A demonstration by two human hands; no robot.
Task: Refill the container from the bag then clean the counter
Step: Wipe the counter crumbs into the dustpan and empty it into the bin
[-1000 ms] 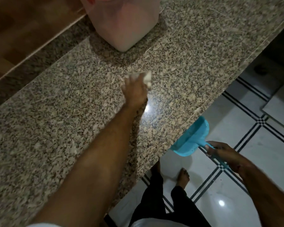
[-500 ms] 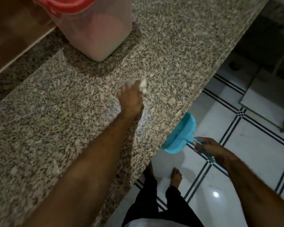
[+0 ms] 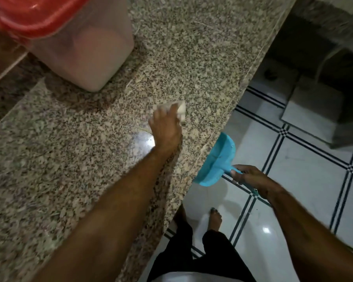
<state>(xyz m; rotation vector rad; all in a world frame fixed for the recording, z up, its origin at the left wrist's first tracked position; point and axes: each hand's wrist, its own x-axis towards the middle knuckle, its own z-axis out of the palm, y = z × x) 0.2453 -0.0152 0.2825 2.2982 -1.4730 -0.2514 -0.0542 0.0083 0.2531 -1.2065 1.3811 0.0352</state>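
Fingers [image 3: 167, 113] of the left hand [image 3: 165, 131] curled over a pale wad [image 3: 181, 108], cloth or sponge, too blurred to tell which, pressing it onto the granite counter [image 3: 192, 47] near its front edge. The right hand [image 3: 251, 178] was wrapped round the handle of a turquoise plastic dustpan [image 3: 218, 161], its mouth held just beside the counter's edge, above the glossy tiled floor [image 3: 293, 159]. The container [image 3: 94, 58], a translucent tub with rounded corners and a red lid [image 3: 29, 15], stood upright toward the back of the counter, well apart from the wad, with pale contents showing through its wall; no bag was in view. By that, the refilling looked done and the cleaning was the step in hand. The next move would likely call for dragging the wad toward the edge so that any spill dropped into the pan, the pan's lip tucked close under the stone. The polished, speckled granite should let the wad slide easily
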